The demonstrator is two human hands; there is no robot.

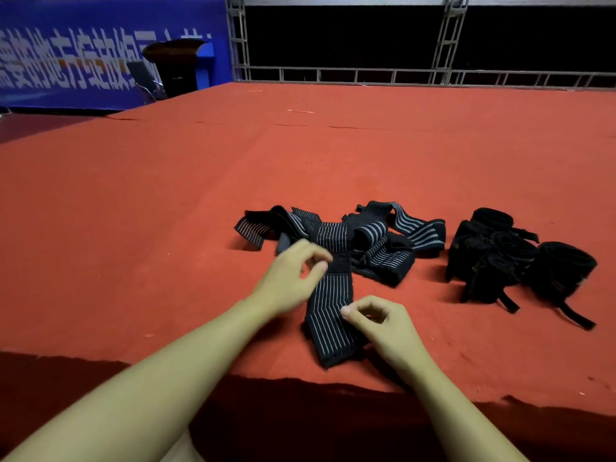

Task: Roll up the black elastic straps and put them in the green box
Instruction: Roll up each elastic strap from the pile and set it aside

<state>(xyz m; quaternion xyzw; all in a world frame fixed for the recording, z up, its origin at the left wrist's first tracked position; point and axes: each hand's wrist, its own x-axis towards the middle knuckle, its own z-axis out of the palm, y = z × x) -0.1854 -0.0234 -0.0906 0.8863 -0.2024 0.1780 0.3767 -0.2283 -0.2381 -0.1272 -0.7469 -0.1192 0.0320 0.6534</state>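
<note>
Broadly, left to right:
Room, far left: blue banner with white lettering (pixel 66 58) on the far wall; a dark lectern (pixel 178 66) and a dark chair (pixel 143 78) stand before it.
Surface: red carpeted platform (pixel 150 211), wide and flat, its ragged near edge running beside the person's forearms.
Left hand (pixel 290 278): fingers curled, thumb and fingertips pinching the left edge of the striped strap at its plain black patch.
Strap in hand: black elastic strap with thin white stripes (pixel 328 315), lying flat and unrolled, its near end close to the platform edge, its far end running into the pile.
Right hand (pixel 380 323): fingers curled loosely, thumb touching the strap's right edge; whether it truly grips cannot be told.
Loose pile: tangled black-and-white striped straps (pixel 376 241), just beyond the hands, not yet rolled.
Rolled group: plain black rolled straps (pixel 506 258), at the right, well apart from the hands, loose tails trailing towards the near side.
Room, far right: grey metal truss railing (pixel 416 75) against a dark background.
Green box: not in view.
Step in hand: judged to be laying one strap straight before rolling.
Next move: likely calls for folding the near end over and rolling tightly away, keeping the edges even.
</note>
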